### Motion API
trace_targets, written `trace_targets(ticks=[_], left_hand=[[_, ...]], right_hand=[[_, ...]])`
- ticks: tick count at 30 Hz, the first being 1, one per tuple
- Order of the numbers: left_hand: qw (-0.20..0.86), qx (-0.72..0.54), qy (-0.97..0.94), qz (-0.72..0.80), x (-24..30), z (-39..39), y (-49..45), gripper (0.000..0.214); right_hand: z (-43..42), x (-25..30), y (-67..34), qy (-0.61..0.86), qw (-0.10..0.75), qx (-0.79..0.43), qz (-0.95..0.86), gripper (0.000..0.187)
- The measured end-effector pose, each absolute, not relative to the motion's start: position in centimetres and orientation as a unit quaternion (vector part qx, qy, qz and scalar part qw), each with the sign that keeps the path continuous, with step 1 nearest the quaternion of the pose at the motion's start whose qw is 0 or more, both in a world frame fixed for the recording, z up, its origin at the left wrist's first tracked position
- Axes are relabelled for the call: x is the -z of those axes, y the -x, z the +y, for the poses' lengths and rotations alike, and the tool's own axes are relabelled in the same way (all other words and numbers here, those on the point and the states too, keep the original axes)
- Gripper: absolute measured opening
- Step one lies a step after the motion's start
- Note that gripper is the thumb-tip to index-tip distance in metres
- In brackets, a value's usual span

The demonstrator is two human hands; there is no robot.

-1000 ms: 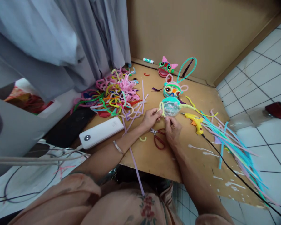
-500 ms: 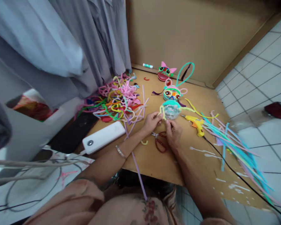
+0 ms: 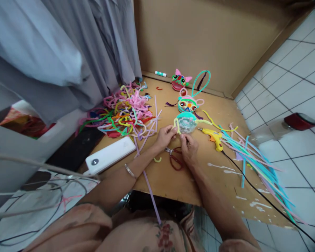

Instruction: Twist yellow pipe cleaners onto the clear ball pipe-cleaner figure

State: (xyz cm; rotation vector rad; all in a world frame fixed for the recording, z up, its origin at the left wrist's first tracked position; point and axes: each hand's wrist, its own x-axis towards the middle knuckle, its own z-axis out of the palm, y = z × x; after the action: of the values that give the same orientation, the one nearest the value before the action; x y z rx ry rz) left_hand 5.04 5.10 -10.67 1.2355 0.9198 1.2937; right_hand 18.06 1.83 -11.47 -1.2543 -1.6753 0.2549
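L hand (image 3: 165,134) just left of round teal pipe-cleaner ball (image 3: 187,122), R hand (image 3: 188,147) at its near side; fingertips pinched on it, forearms converging fwd.

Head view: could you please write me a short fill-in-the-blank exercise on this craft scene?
The glue gun is ___.
The scissors have ___ handles.
The bracelet sits on the ___ wrist.
The left hand and right hand pinch the round piece; the glue gun lies to its ___.
Missing words: yellow, red, left, right.
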Motion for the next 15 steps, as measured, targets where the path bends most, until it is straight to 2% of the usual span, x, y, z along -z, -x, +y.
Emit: trace_targets(ticks=[15], left_hand=[[0.52, -0.552, -0.533, 0.375, 10.55, 4.94, -5.0, 0.042]], right_hand=[[1.69, 11.34, -17.99, 0.522, 0.486, -0.114, -0.691, 0.033]])
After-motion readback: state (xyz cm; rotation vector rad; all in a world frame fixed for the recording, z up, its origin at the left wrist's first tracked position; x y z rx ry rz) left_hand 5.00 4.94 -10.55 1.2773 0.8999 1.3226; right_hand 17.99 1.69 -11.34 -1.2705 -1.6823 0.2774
